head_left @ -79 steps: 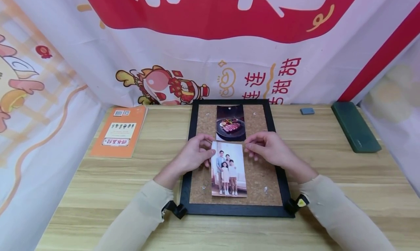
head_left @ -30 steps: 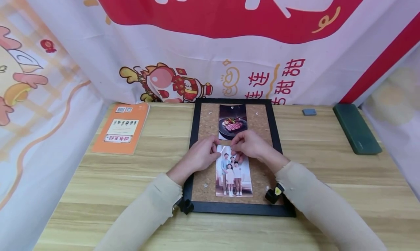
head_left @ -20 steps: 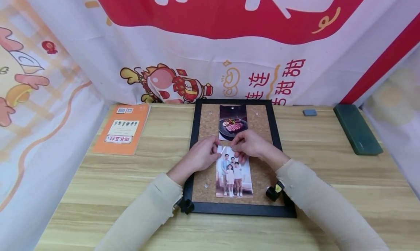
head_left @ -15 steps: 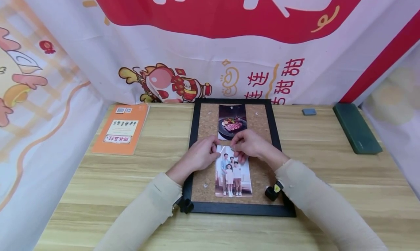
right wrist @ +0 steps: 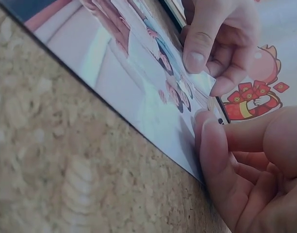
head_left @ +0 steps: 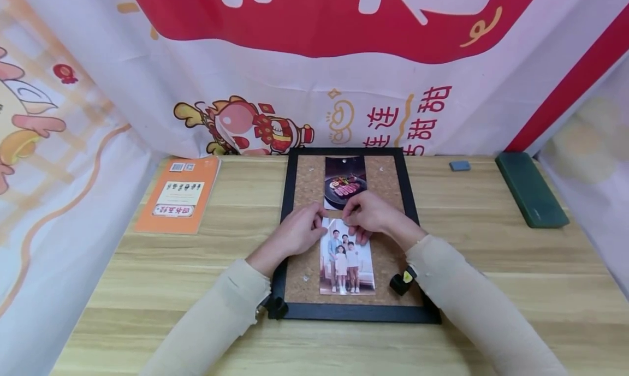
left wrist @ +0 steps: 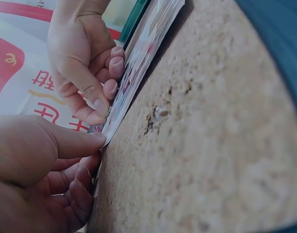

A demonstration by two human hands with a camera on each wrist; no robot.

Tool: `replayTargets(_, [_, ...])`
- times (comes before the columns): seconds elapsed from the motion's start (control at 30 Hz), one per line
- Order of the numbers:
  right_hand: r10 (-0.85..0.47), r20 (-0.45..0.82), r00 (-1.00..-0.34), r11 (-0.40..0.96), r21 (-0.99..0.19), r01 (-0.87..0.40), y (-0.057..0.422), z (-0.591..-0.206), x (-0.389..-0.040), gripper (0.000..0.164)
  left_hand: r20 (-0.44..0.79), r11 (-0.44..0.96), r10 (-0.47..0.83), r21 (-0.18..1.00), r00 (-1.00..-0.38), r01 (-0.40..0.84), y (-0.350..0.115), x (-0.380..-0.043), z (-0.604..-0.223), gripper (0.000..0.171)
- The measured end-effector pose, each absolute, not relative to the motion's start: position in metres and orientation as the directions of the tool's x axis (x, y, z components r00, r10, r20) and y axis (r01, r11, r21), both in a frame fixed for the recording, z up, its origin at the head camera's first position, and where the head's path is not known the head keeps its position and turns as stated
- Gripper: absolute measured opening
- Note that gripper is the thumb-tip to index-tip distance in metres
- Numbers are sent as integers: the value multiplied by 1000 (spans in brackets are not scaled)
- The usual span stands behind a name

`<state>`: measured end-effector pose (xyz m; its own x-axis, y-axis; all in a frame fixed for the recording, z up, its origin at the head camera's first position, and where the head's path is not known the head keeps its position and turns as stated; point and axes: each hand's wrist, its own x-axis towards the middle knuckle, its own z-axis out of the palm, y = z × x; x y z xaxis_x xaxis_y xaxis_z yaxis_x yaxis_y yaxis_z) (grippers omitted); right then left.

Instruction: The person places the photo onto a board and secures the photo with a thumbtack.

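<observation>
A family photo [head_left: 346, 269] lies on a cork board [head_left: 302, 256] with a black frame. My left hand [head_left: 298, 231] pinches its upper left corner, the thumb on the printed side in the right wrist view. My right hand [head_left: 372, 216] is at the photo's top edge, thumb and forefinger pressed together there. A small clear push pin [left wrist: 108, 112] shows slightly at those fingertips in the left wrist view, mostly hidden by them. Above, a steak photo [head_left: 344, 174] hangs from a pin at its top edge; the right hand overlaps its lower corner.
Clear pins [head_left: 306, 278] sit in the cork around the photos. An orange booklet [head_left: 172, 201] lies left of the board. To the right are a small blue-grey block [head_left: 460, 166] and a dark green case [head_left: 532, 190]. A printed cloth [head_left: 295, 76] hangs behind the table.
My right hand has moved left from the photo's upper right corner to the middle of its top edge. The left hand keeps the corner; over the last second both hands hold nearly still.
</observation>
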<state>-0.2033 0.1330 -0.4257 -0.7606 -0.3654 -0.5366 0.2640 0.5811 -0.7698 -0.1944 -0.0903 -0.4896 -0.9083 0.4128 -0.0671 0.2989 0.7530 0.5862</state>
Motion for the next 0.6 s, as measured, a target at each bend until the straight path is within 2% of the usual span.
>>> replayTargets(0.2, [-345,-561,-753,620,-738,266,132,-425,-205,8,-74,754,410,589,-909,291,-91,-196,-494,27])
replayTargets(0.4, [-367,-542,-756,673,-716,187,132,-422,-206,7,-77,755,422,581,-903,304,-92,-196,-492,27])
replayTargets(0.6, [-373,-495,-785,694,-710,118,138,-428,-202,8,-86,750,433,587,-898,305,-89,-185,-466,28])
